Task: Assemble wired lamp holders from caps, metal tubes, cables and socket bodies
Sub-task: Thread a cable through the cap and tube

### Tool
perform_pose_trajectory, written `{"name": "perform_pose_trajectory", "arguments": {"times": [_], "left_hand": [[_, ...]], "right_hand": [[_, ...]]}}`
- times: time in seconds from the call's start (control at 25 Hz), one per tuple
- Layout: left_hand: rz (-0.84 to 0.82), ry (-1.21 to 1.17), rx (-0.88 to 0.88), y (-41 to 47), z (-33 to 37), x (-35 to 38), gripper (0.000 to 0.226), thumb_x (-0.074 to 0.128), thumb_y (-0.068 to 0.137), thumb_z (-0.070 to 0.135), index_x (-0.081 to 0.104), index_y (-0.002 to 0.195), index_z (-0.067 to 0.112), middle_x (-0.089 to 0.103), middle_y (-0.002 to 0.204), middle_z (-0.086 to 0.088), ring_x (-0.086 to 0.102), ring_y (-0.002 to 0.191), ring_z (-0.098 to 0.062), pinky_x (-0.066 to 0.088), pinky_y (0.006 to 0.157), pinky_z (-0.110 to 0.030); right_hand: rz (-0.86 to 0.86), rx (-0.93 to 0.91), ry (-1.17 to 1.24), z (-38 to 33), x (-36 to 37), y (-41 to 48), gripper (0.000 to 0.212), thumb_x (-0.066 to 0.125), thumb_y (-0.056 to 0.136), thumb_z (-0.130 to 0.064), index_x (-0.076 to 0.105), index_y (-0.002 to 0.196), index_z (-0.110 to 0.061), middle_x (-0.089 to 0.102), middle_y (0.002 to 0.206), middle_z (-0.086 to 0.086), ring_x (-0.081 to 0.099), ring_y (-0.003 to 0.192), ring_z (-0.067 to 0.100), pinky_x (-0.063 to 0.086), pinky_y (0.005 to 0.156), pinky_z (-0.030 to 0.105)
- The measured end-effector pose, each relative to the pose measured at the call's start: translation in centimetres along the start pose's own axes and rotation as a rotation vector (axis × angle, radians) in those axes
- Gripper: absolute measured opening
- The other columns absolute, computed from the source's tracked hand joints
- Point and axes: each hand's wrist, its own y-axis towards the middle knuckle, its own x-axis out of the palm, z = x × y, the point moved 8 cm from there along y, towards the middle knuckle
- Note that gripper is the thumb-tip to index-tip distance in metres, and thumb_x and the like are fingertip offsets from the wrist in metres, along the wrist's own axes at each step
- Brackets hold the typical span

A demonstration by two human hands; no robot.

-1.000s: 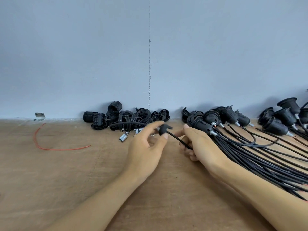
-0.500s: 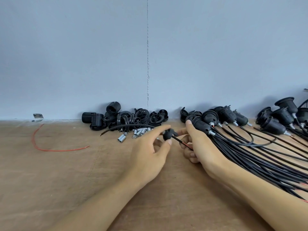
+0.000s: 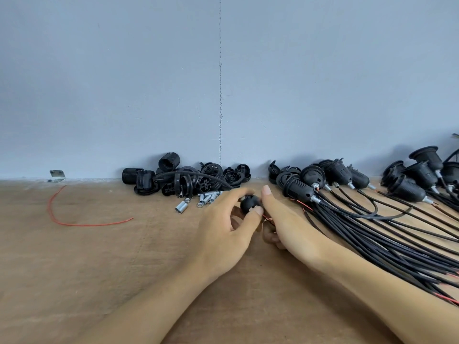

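My left hand [image 3: 224, 227] pinches a small black cap [image 3: 249, 203] between thumb and fingers at the middle of the wooden table [image 3: 74, 269]. A black cable [image 3: 198, 174] runs from the cap back over the parts pile. My right hand [image 3: 285, 219] sits right beside the cap, index finger stretched up along it, its lower fingers curled around thin red wire ends [image 3: 269, 219] below the cap. Loose black socket bodies and caps [image 3: 178, 178] lie heaped by the wall. Several short metal tubes [image 3: 198, 199] lie in front of that heap.
Finished wired lamp holders [image 3: 335, 177] lie in a row at the right, their black cables [image 3: 385, 239] fanning toward the right edge. A loose red wire [image 3: 74, 224] curls on the left. A small metal bracket [image 3: 57, 173] sits at the wall.
The cap has slid along the cable toward my right hand. My hands have closed together and the red wire ends now show below the cap.
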Motion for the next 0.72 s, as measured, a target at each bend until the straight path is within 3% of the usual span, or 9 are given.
{"name": "perform_pose_trajectory", "arguments": {"times": [0.08, 0.16, 0.32, 0.44, 0.56, 0.72], "left_hand": [[0.065, 0.02, 0.049, 0.0, 0.6, -0.6, 0.015, 0.066, 0.088, 0.037, 0.066, 0.104, 0.038, 0.069, 0.098, 0.019, 0.067, 0.094, -0.007, 0.052, 0.075, -0.021], [0.063, 0.054, 0.111, -0.2, 1.5, -0.7, 0.012, 0.064, 0.086, 0.027, 0.065, 0.096, 0.033, 0.065, 0.091, 0.017, 0.064, 0.088, -0.009, 0.047, 0.068, -0.014], [-0.113, 0.157, 0.203, -0.6, 2.7, 0.3, 0.016, 0.047, 0.078, 0.017, 0.056, 0.085, 0.027, 0.05, 0.079, 0.021, 0.052, 0.073, -0.009, 0.034, 0.062, -0.012], [-0.179, 0.264, 0.209, -0.5, 2.3, 0.4, 0.014, 0.048, 0.078, 0.01, 0.052, 0.078, 0.023, 0.047, 0.075, 0.019, 0.047, 0.075, -0.006, 0.031, 0.064, -0.016], [-0.217, 0.343, 0.26, -0.4, 2.5, 0.7, 0.018, 0.047, 0.077, 0.003, 0.043, 0.074, 0.021, 0.041, 0.073, 0.017, 0.043, 0.076, -0.006, 0.033, 0.067, -0.021], [-0.285, 0.363, 0.272, -0.6, 2.5, 1.1, 0.016, 0.046, 0.075, 0.006, 0.042, 0.077, 0.021, 0.041, 0.075, 0.013, 0.044, 0.078, -0.012, 0.039, 0.069, -0.03]], "right_hand": [[-0.004, -0.044, -0.035, -0.3, 0.2, 0.0, 0.08, 0.014, 0.087, -0.086, 0.065, 0.089, -0.024, 0.052, 0.054, -0.004, 0.044, 0.047, 0.003, 0.035, 0.049, 0.019], [-0.031, -0.029, 0.079, -0.2, 0.2, 0.0, 0.075, 0.021, 0.089, -0.083, 0.07, 0.093, -0.026, 0.057, 0.063, 0.004, 0.048, 0.048, 0.009, 0.035, 0.043, 0.018], [-0.015, -0.106, 0.148, -1.1, -0.4, -0.3, 0.053, 0.036, 0.104, -0.057, 0.069, 0.088, -0.018, 0.06, 0.066, 0.002, 0.05, 0.054, 0.021, 0.036, 0.042, 0.027], [0.168, -0.212, -0.139, -2.3, -1.6, -1.1, 0.051, 0.047, 0.1, -0.054, 0.063, 0.068, -0.019, 0.056, 0.054, -0.006, 0.047, 0.05, 0.005, 0.037, 0.052, 0.023], [0.429, -0.352, -0.403, -4.0, -3.0, -2.7, 0.055, 0.051, 0.094, -0.06, 0.053, 0.056, -0.021, 0.046, 0.049, -0.007, 0.039, 0.047, 0.008, 0.034, 0.048, 0.028], [0.5, -0.535, -0.27, -6.2, -2.6, -4.5, 0.05, 0.052, 0.096, -0.052, 0.046, 0.053, -0.029, 0.043, 0.047, -0.008, 0.038, 0.044, 0.008, 0.029, 0.046, 0.018]]}}
